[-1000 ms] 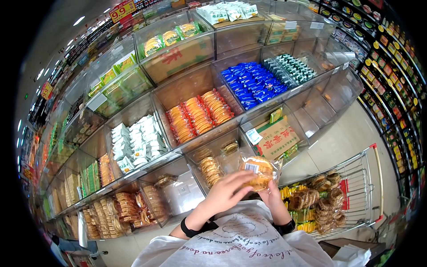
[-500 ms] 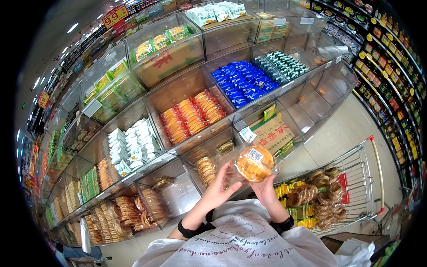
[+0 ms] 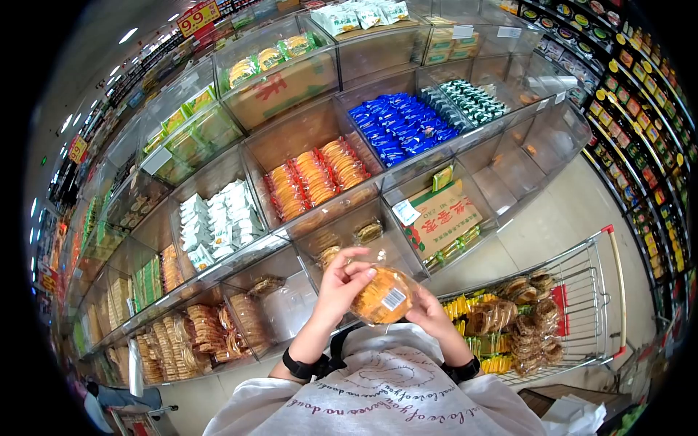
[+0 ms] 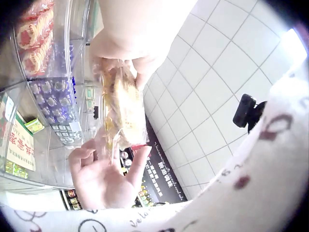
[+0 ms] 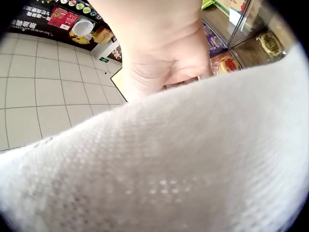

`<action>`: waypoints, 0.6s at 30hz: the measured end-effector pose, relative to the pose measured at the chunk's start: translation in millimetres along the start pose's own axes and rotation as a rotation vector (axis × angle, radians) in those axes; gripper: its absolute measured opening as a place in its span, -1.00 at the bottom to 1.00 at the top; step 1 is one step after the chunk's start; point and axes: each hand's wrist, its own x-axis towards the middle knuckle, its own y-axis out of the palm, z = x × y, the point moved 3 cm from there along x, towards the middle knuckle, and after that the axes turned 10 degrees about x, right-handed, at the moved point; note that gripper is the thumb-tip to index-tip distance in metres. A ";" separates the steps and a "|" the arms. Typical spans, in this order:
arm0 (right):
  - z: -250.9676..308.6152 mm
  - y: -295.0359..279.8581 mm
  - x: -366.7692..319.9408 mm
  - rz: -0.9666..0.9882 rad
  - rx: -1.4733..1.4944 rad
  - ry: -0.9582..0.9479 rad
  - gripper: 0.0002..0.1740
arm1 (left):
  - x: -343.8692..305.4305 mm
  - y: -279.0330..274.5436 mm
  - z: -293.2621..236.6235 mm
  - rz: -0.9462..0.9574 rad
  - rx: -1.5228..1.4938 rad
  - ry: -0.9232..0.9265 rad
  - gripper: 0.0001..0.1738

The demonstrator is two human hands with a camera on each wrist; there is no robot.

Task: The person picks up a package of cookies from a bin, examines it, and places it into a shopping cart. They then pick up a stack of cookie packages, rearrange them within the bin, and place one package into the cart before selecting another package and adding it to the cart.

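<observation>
A round golden biscuit packet in clear wrap with a barcode label (image 3: 382, 296) is held low before the chest. My left hand (image 3: 338, 287) grips its left edge, thumb on top; in the left wrist view the same hand (image 4: 133, 41) holds the packet (image 4: 126, 108) from above. At the packet's right edge, my right hand (image 3: 435, 323) touches the wrap. That hand (image 4: 106, 181) shows its palm in the left wrist view, thumb spread apart. In the right wrist view, white cloth hides the fingers of my right hand (image 5: 164, 58).
Tiered clear bins (image 3: 313, 218) of wrapped snacks stand ahead and left, a few biscuit packets (image 3: 368, 231) in the nearest. A wire cart (image 3: 592, 305) holding several packets (image 3: 494, 317) is at the right. Tall shelves (image 3: 640, 145) line the far right.
The packet has moved left and down and turned, its barcode now at the lower right. My left hand, apart from it half a second ago, has taken hold of its left edge.
</observation>
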 end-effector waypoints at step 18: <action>-8.6 -0.6 -4.5 -0.257 -0.041 -0.075 -0.32 | -22.5 5.0 19.9 0.181 0.131 -0.021 -0.55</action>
